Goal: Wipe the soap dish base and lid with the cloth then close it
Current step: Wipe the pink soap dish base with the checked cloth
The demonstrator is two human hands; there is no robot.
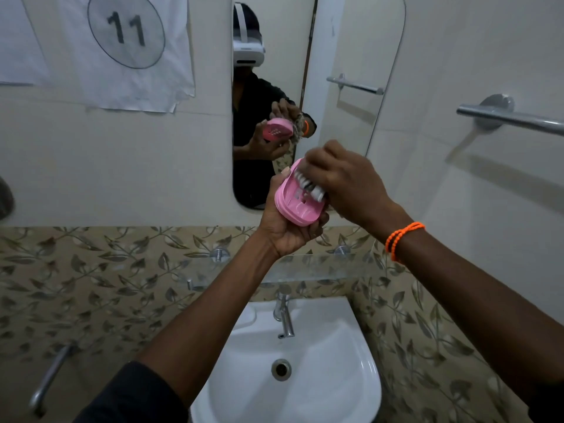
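My left hand (285, 230) grips a pink oval soap dish part (293, 204) from below, tilted, its slotted inside facing me. My right hand (341, 181), with an orange bead bracelet at the wrist, presses a bunched light-and-dark cloth (308, 186) into the upper inside of that pink part. Most of the cloth is hidden under my fingers. I cannot tell whether the pink part is the base or the lid. The other half of the dish is not visible.
A mirror (341, 56) hangs straight ahead, showing the hands' reflection. Below are a glass shelf (317, 267), a chrome tap (285, 315) and a white basin (305, 377). A towel bar (512, 117) sticks out at right; a pipe (48, 380) is low on the left wall.
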